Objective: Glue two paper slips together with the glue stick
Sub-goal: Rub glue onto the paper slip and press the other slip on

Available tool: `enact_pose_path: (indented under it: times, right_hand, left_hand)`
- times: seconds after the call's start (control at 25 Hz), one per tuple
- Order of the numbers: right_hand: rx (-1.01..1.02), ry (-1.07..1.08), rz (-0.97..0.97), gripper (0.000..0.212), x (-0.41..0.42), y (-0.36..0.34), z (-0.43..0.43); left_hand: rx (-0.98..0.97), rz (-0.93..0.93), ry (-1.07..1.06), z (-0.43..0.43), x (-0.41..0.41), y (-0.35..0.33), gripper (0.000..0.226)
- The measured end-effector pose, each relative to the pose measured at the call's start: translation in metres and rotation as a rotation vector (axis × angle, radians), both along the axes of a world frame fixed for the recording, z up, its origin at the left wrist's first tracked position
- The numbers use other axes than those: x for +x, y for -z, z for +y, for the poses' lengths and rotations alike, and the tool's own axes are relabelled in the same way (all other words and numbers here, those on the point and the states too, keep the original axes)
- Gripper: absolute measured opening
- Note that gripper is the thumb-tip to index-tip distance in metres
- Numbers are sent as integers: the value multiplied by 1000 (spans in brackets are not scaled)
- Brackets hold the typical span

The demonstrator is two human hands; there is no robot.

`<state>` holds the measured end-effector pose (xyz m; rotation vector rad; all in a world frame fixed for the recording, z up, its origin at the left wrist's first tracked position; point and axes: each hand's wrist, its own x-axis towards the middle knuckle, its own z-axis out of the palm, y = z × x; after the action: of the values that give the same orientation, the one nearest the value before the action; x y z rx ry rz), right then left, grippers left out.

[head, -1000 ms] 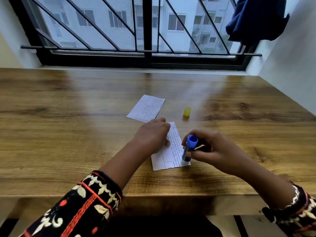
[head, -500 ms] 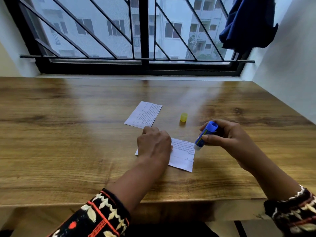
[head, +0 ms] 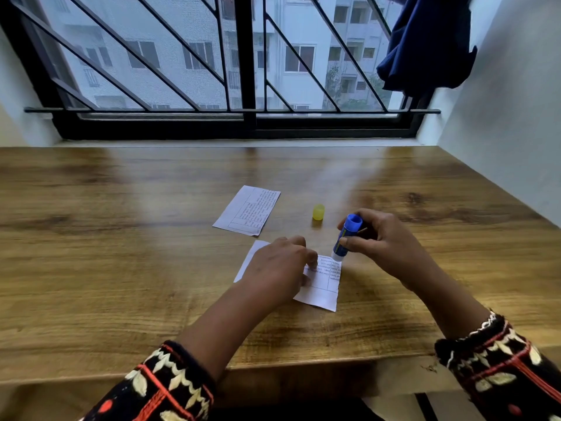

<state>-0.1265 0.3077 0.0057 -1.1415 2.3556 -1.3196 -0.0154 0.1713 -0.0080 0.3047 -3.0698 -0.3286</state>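
pressing palm-down on the near paper slip [head: 321, 287], the left grip [head: 279, 265] pins it flat to the table [head: 121, 238] with bent fingertips and closes round nothing. the right grip [head: 385, 244] is wrapped round the blue glue stick [head: 346, 235], thumb and fingers on its barrel. it holds the stick nearly upright, top leaning right, with the white tip touching the slip's far right corner. the second paper slip [head: 247, 211] lies farther back, apart from the first, and the yellow cap [head: 318, 212] stands near its right.
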Motion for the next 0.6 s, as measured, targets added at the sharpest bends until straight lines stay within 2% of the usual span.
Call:
enact_pose_path:
  times: [0.6]
  right_hand:
    - [85,-35,38,20,8,3,-2]
  left_hand:
    - [-5,-32,2,0,-2,-4,32]
